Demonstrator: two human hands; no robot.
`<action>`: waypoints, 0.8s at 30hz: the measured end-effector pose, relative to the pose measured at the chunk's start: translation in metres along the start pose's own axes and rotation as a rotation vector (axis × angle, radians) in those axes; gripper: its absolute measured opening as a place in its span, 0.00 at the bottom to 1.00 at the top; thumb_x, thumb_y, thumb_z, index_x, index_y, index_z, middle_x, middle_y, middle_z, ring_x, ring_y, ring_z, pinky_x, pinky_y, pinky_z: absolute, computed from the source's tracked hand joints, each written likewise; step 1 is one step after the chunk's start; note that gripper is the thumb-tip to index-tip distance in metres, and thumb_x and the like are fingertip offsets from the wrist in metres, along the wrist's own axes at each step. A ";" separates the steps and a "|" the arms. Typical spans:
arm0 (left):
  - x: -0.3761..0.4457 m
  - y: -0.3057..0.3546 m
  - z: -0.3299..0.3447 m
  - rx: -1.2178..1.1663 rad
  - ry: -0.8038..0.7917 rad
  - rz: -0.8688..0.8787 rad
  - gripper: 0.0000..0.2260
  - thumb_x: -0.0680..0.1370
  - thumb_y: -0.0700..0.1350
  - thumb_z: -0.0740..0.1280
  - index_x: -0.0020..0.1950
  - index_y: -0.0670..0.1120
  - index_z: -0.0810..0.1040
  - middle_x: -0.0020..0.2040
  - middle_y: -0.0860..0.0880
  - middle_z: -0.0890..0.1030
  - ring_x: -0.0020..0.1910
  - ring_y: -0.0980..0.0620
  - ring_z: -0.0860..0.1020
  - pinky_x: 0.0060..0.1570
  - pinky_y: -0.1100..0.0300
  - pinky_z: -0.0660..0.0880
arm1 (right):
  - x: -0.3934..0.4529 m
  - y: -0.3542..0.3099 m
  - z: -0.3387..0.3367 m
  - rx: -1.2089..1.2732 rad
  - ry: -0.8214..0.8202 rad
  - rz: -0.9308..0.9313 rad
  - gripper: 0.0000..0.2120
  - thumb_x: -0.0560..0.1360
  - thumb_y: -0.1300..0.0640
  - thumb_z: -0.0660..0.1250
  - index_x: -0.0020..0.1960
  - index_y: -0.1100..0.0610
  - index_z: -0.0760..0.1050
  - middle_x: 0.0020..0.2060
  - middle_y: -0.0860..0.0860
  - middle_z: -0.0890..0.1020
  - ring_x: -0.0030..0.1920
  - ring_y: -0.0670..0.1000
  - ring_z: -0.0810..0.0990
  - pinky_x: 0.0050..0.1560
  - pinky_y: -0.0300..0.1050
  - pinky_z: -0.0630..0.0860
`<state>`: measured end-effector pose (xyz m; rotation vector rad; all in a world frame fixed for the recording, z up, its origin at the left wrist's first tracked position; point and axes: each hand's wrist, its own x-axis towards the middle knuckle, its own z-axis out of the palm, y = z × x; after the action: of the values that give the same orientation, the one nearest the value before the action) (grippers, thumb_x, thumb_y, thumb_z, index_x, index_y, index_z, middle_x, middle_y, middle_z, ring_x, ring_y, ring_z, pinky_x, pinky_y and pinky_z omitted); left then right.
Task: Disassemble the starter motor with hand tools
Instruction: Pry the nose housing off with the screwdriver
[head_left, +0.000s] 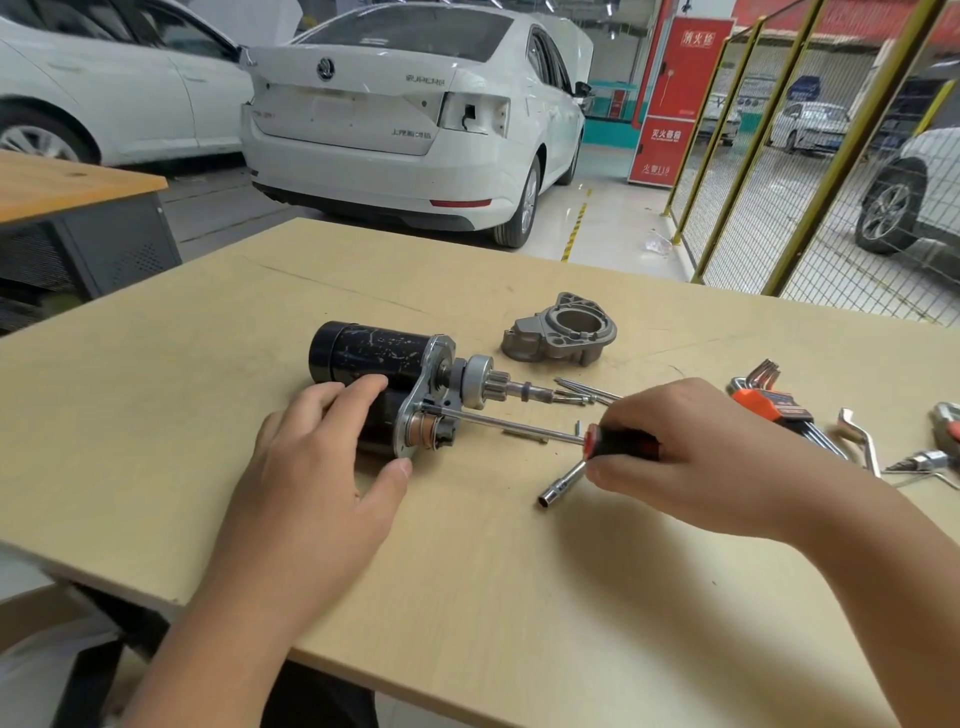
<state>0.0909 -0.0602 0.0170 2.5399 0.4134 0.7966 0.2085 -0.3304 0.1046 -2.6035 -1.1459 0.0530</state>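
The starter motor (371, 353), black with a silver end plate and a pinion shaft pointing right, lies on its side on the wooden table (467, 571). My left hand (322, 457) rests on its lower black cylinder, fingers over the top and thumb at the plate's bottom edge. My right hand (691, 457) grips the red and black handle of a screwdriver (519, 428). Its long shaft runs left, with the tip set against the end plate beside the copper-coloured plunger. The removed grey nose housing (561, 332) sits behind the shaft.
Long bolts (582, 389) lie by the pinion shaft. A socket extension (563, 480) lies under my right hand. An orange hex key set (774, 400), a bent wrench (860, 439) and other tools lie at the right edge. White cars and a yellow mesh fence stand beyond the table.
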 end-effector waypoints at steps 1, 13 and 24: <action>0.000 0.000 0.000 0.003 0.000 0.000 0.30 0.75 0.56 0.72 0.76 0.62 0.67 0.70 0.57 0.71 0.65 0.50 0.71 0.54 0.49 0.77 | 0.000 -0.001 -0.001 -0.008 -0.008 -0.001 0.13 0.74 0.45 0.66 0.36 0.52 0.73 0.31 0.50 0.75 0.33 0.49 0.74 0.36 0.52 0.74; 0.000 0.000 0.000 -0.005 -0.007 0.003 0.30 0.75 0.56 0.71 0.76 0.62 0.66 0.69 0.58 0.70 0.63 0.51 0.71 0.55 0.49 0.77 | 0.000 -0.002 0.003 -0.043 -0.003 0.043 0.10 0.72 0.40 0.70 0.47 0.41 0.72 0.33 0.42 0.79 0.36 0.44 0.78 0.34 0.43 0.72; 0.000 -0.001 -0.001 -0.008 -0.006 0.008 0.30 0.75 0.56 0.71 0.77 0.61 0.66 0.71 0.56 0.71 0.67 0.51 0.68 0.58 0.48 0.77 | 0.000 -0.002 0.000 -0.061 -0.015 0.005 0.07 0.72 0.47 0.71 0.42 0.46 0.73 0.34 0.44 0.77 0.38 0.46 0.75 0.39 0.49 0.75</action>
<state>0.0905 -0.0595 0.0171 2.5379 0.3979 0.7921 0.2075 -0.3291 0.1047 -2.6631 -1.1640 0.0390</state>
